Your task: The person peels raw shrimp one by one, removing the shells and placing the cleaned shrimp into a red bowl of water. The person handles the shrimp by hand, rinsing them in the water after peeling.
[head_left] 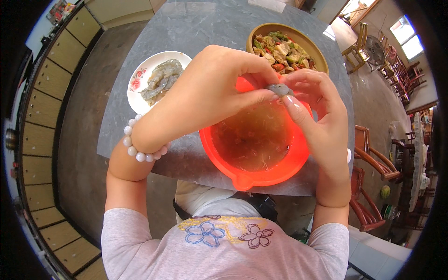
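A small grey raw shrimp (280, 90) is pinched between the fingertips of my left hand (224, 84) and my right hand (316, 105). Both hands hold it above the far part of a red plastic basin (227, 168), which contains cloudy brownish liquid with bits floating in it. To the left, a white plate with a red flower pattern (135, 83) carries a pile of grey raw shrimp (162, 80). My left wrist wears a bracelet of pale beads (140, 156). The fingers partly hide the held shrimp.
Behind the basin stands a tan bowl (322, 63) of cooked food with meat and peppers (281, 52). All of these are on a grey marbled table (217, 21). Wooden chairs (372, 154) stand to the right, and a row of cabinets (38, 140) runs along the left.
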### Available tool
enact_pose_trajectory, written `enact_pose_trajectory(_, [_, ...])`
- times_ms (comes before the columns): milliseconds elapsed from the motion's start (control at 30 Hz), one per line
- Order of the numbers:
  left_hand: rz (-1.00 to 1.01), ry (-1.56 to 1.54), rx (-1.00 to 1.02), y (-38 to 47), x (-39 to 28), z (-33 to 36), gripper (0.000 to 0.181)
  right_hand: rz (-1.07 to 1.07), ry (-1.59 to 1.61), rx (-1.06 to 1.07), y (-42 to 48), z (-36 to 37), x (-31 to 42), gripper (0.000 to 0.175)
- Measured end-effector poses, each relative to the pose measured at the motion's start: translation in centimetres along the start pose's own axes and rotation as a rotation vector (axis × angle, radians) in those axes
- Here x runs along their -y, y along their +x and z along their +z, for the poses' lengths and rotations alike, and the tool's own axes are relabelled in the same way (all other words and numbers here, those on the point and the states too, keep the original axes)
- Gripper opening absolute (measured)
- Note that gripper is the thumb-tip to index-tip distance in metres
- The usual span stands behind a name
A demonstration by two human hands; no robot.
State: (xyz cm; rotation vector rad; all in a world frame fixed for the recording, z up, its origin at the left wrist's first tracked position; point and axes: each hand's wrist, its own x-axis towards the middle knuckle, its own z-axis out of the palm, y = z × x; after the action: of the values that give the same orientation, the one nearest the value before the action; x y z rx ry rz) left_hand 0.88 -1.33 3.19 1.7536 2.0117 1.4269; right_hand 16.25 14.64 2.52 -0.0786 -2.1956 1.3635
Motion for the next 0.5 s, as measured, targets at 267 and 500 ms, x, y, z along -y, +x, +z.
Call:
enact_pose_trajectory(267, [0.025, 0.014, 0.014, -0.21, -0.2, 0.22, 0.017, -0.386, -0.445, -0.098, 0.42, -0.32, 0.12, 0.014])
enact_pose_trajectory(500, [0.104, 0.072, 0.009, -0.09, 0.05, 0.42, 0.02, -0.36, -0.457, -0.065, 0.23, -0.3, 0.22, 0.016])
